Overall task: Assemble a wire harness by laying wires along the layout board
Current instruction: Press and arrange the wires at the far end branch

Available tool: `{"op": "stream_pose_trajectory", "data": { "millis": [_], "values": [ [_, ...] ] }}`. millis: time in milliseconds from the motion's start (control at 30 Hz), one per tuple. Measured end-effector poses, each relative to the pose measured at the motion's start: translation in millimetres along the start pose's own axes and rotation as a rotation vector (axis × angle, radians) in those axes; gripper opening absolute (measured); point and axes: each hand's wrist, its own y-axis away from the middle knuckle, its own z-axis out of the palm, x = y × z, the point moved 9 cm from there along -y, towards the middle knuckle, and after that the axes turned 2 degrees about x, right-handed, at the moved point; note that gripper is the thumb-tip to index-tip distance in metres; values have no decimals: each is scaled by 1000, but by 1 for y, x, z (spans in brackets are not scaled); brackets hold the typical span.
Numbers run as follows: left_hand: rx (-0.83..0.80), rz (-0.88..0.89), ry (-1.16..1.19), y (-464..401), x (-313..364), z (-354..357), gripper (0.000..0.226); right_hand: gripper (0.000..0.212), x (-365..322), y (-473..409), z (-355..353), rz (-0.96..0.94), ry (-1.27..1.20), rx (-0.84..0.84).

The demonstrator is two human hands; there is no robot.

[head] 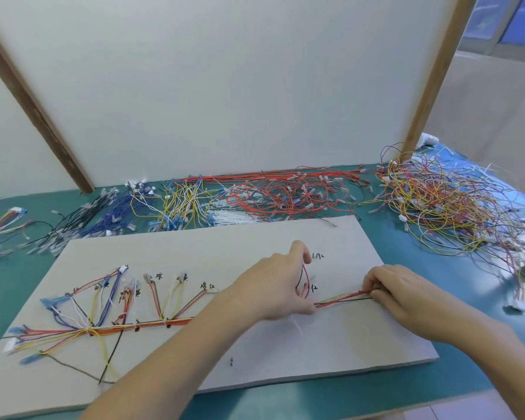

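The layout board (331, 237) is a matt, pale grey sheet, like cardboard or fibreboard, with a slightly rough cut edge and black ink handwriting. On it lies the harness (109, 325), thin wires in smooth, faintly glossy plastic insulation, with small translucent plastic connectors at the branch ends. Beneath the board, the table mat (455, 301) is smooth teal with a soft sheen. Behind the board stands a matt white panel (225, 86), framed by strips (34, 110) of brown, dull wood. Right of the board, the tangled wire pile (446, 204) shows the same glossy plastic coating.
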Motion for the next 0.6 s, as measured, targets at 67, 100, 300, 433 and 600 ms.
{"op": "stream_pose_trajectory", "data": {
  "millis": [67, 100, 300, 433, 600],
  "values": [
    [43, 4, -24, 1, 4, 6, 67, 9, 0, 0, -4, -12, 5, -17],
    [65, 13, -26, 2, 6, 8, 66, 9, 0, 0, -4, -13, 8, -44],
    [136, 58, -52, 8, 8, 13, 56, 27, 1, -5, -15, 50, -85, -32],
    [116, 104, -26, 9, 11, 17, 57, 23, 0, -5, -28, 100, -160, 31],
    [166, 76, 190, 11, -4, 14, 55, 5, -27, -14, -25, 10, 4, 96]
  ]
}}
